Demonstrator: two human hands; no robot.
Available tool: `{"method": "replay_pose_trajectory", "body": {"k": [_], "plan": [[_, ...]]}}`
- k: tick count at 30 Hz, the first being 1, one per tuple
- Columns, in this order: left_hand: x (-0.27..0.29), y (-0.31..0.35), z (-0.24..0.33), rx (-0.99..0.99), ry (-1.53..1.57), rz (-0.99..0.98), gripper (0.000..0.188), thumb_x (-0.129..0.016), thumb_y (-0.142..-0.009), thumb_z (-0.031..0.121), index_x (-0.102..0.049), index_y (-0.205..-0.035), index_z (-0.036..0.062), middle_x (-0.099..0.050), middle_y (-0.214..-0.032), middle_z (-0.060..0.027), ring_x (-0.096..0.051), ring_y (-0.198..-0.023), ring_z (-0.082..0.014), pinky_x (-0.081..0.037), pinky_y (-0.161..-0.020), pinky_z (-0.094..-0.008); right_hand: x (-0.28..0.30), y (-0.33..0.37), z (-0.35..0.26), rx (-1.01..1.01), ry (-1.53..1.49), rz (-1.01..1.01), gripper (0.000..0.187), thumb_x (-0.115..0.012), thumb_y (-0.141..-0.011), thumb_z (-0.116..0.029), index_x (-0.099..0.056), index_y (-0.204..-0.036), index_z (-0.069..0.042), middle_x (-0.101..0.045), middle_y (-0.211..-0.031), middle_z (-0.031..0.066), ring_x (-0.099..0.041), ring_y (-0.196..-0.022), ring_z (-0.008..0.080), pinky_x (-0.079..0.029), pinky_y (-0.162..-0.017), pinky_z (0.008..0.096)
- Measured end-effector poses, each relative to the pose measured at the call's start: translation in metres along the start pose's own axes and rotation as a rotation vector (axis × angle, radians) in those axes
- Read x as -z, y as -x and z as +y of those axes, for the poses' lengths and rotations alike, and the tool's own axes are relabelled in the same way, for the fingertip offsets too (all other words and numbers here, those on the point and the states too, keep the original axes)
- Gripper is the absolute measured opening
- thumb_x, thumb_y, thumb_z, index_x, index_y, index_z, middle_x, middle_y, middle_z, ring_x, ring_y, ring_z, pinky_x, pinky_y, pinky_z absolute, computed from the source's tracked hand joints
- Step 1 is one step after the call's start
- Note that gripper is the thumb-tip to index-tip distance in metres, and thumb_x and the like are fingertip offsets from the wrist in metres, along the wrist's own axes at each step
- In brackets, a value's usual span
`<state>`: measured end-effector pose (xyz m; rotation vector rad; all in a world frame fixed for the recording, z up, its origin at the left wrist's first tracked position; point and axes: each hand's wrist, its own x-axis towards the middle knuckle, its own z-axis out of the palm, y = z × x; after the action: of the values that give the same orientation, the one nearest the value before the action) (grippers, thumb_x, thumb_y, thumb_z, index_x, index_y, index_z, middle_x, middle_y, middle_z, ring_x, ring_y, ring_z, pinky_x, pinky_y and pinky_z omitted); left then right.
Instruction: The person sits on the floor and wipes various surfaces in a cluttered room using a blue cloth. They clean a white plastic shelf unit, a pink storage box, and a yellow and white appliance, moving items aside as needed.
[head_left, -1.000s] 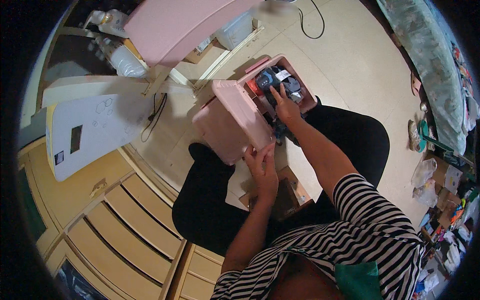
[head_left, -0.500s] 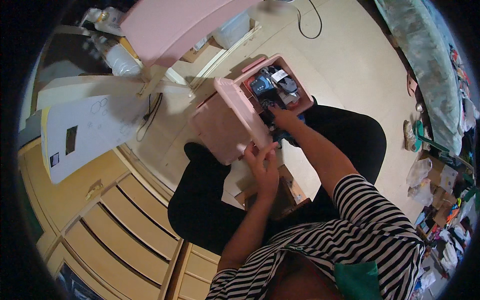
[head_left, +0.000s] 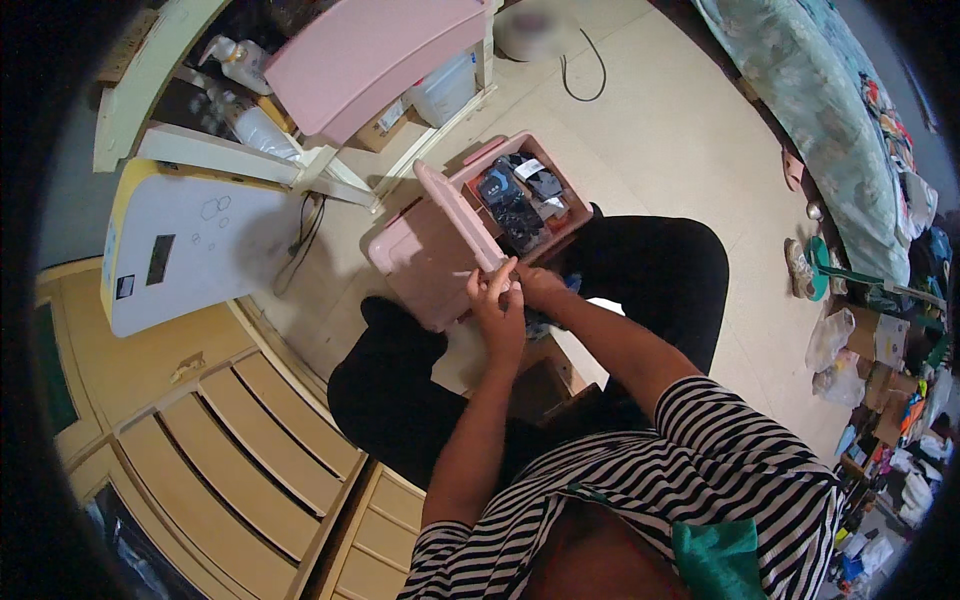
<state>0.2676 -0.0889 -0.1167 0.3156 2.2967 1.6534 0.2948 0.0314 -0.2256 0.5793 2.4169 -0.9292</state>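
Note:
A pink storage box [head_left: 573, 222] stands on the floor between my legs with its hinged lid [head_left: 455, 215] raised. In it lie dark packages [head_left: 508, 205], grey cloth and a white label. At the near end of the raised lid, my left hand [head_left: 498, 305] has its fingers bent around the edge. Close beside it, my right hand [head_left: 541, 288] is at the near corner of the box, touching or almost touching the left fingers. My right fingertips are hidden behind the lid's end and the left hand.
A wooden stool or frame [head_left: 548, 380] is below my forearms. At left are a white panel [head_left: 190, 245] and cream drawers [head_left: 235, 440]. A pink curved board [head_left: 375, 55] overhangs the far side. Sandals [head_left: 808, 268] and cluttered bags [head_left: 835, 365] lie at right.
My right hand has come out of the box toward its near corner, beside my left hand. The whole view has shifted slightly, and the dark packages are now uncovered.

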Motion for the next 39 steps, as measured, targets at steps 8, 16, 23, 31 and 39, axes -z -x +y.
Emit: {"method": "replay_pose_trajectory", "body": {"k": [8, 16, 23, 31, 39], "plan": [[0.010, 0.005, 0.001, -0.038, -0.007, -0.037, 0.053, -0.055, -0.085, 0.004, -0.055, -0.137, 0.0162, -0.037, -0.140, -0.0215, -0.048, -0.122, -0.0332, -0.052, -0.084, -0.0323, -0.017, 0.019, -0.003, 0.180, -0.182, 0.175, 0.048, -0.051, -0.090, -0.026, -0.043, -0.135, -0.010, -0.065, -0.108, 0.0256, -0.064, -0.095, 0.0437, -0.050, -0.082, 0.0526], [0.010, 0.015, 0.002, -0.039, 0.188, -0.172, 0.067, -0.051, -0.090, 0.003, -0.029, -0.152, 0.0140, -0.047, -0.137, -0.0139, -0.052, -0.115, -0.0212, -0.050, -0.088, -0.0297, -0.020, 0.026, 0.001, 0.076, -0.238, 0.295, 0.071, -0.058, -0.087, -0.028, -0.028, -0.148, -0.008, -0.063, -0.111, 0.0272, -0.063, -0.096, 0.0448, -0.050, -0.081, 0.0513], [0.012, 0.025, -0.015, 0.052, 0.375, -0.179, 0.062, -0.050, -0.091, 0.001, -0.034, -0.150, 0.0116, -0.060, -0.121, -0.0081, -0.058, -0.094, -0.0125, -0.046, -0.088, -0.0263, -0.006, 0.036, -0.014, 0.070, -0.254, 0.255, 0.069, -0.062, -0.086, -0.025, -0.032, -0.148, -0.016, -0.062, -0.114, 0.0260, -0.061, -0.103, 0.0435, -0.049, -0.086, 0.0501], [0.014, 0.028, -0.034, 0.104, 0.285, -0.241, 0.053, -0.049, -0.097, 0.011, -0.037, -0.148, 0.0079, -0.063, -0.121, -0.0129, -0.064, -0.091, -0.0160, -0.050, -0.078, -0.0277, 0.000, 0.042, -0.011, 0.059, -0.242, 0.274, 0.059, -0.056, -0.090, -0.023, -0.036, -0.143, -0.009, -0.062, -0.110, 0.0287, -0.062, -0.099, 0.0448, -0.049, -0.085, 0.0518], [0.025, 0.040, -0.043, 0.226, 0.293, -0.286, 0.044, -0.053, -0.096, 0.014, -0.049, -0.139, 0.0058, -0.062, -0.079, -0.0023, -0.060, -0.068, -0.0099, -0.049, -0.068, -0.0255, -0.003, 0.041, -0.005, -0.080, -0.632, 0.478, 0.049, -0.056, -0.094, -0.037, -0.048, -0.128, -0.001, -0.065, -0.106, 0.0276, -0.062, -0.103, 0.0442, -0.048, -0.087, 0.0492]]}}
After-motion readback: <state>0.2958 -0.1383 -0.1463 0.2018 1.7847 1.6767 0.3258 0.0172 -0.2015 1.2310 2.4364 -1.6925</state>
